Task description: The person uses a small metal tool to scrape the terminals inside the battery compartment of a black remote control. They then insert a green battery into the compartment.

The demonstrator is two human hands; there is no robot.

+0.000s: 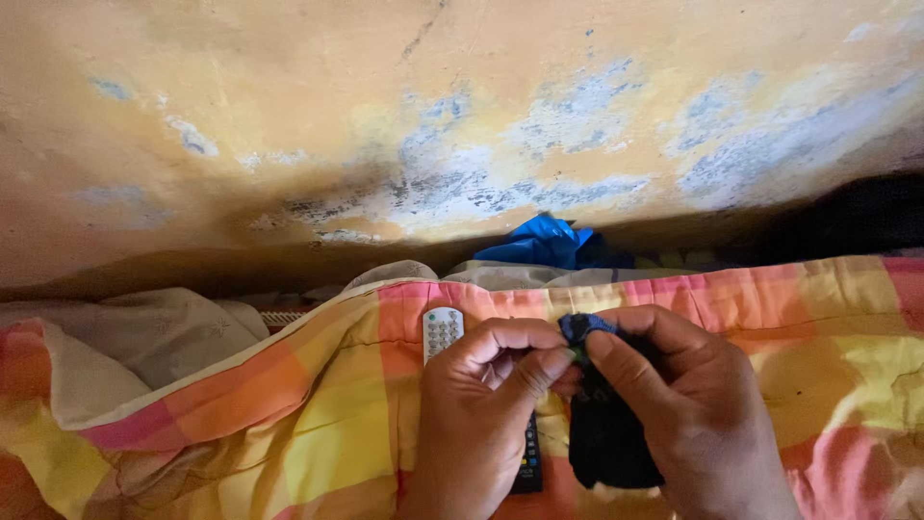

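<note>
Both hands, left hand (481, 414) and right hand (688, 404), pinch a dark sock (606, 438) at its cuff, fingers closed, stretching it open above the checked blanket (318, 404).

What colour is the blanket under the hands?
The blanket is checked in orange, yellow and pink, seen in the head view.

Both hands meet above a checked orange, yellow and pink blanket (289, 404). The left hand (476, 414) and right hand (688, 404) each pinch the top edge of a small dark cloth (606, 438), which hangs down between them. A grey remote control (443, 332) lies on the blanket, partly under the left hand. Beyond the blanket, blue fabric (544, 241) rests against a stained yellow wall (385, 116).
</note>
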